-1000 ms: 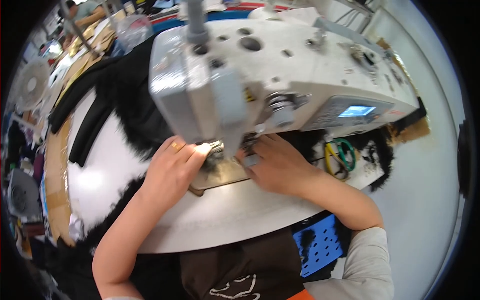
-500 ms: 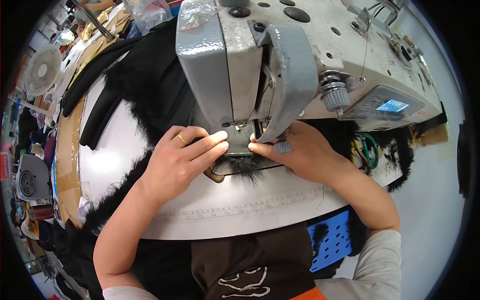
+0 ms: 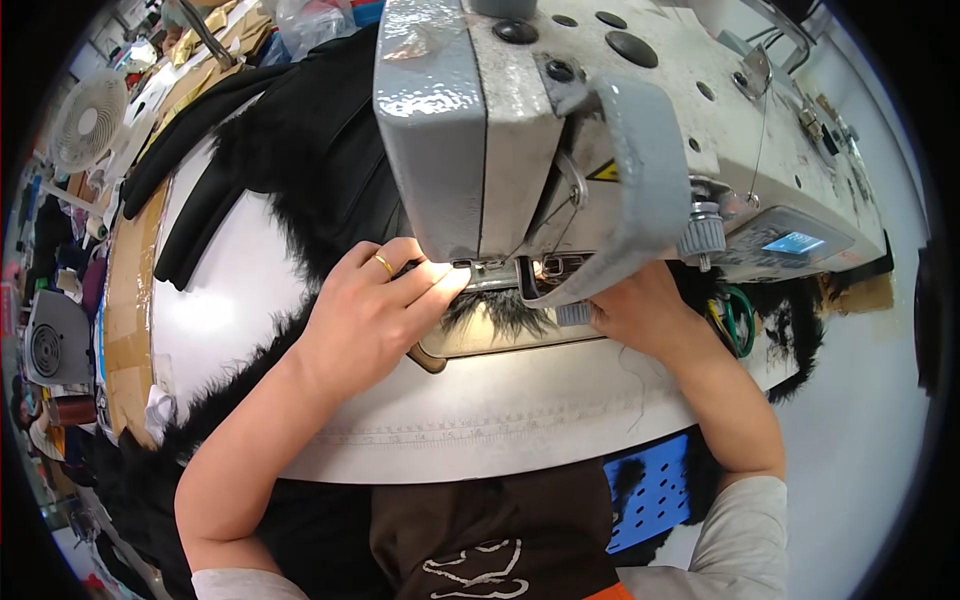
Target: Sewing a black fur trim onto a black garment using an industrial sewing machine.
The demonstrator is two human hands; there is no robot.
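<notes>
A black garment (image 3: 345, 145) with a fluffy black fur edging (image 3: 500, 312) runs under the head of a grey-white sewing machine (image 3: 435, 140). My left hand (image 3: 365, 315), a ring on one finger, is closed with its fingertips pressed together on the garment's edge, just left of the lit needle area. Dark fur tufts spread toward me over the metal needle plate (image 3: 480, 338). To the right of the needle, my right hand (image 3: 650, 308) reaches in behind the curved grey guard (image 3: 650, 180). The guard and machine head hide its fingers.
The white table (image 3: 470, 450) carries a ruler scale along its near edge. Green-handled scissors (image 3: 738, 320) lie right of my right hand. A small lit display (image 3: 793, 242) sits on the machine. Farther left stand a white fan (image 3: 88, 120) and cardboard (image 3: 130, 310).
The garment's edge has shifted away from me, uncovering more of the needle plate. My right hand's fingers have gone from sight behind the guard. The whole view has shifted slightly.
</notes>
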